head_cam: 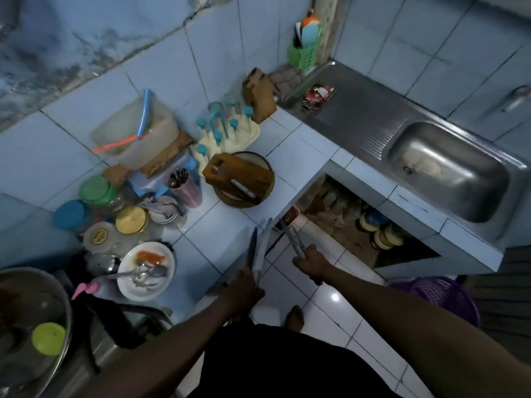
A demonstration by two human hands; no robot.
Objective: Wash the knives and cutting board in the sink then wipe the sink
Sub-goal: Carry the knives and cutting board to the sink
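Note:
My left hand [244,285] grips a bunch of knives [258,248], blades pointing up over the counter's front edge. My right hand [311,261] holds two more knives [291,235] by their handles, blades angled up and left. A wooden cutting board [230,170] lies on a round wooden board [265,191] at the counter corner, with another knife [244,191] resting across it. The steel sink [448,170] sits at the right, dry-looking, with its drain [407,168] visible.
The tiled counter's left side is crowded: a dirty plate with spoons [146,271], jars, a cutlery cup [184,185], a glass rack [227,136]. A wooden knife block [260,96] and a green utensil holder [304,53] stand near the drainboard [353,116]. A purple basket [442,297] stands on the floor.

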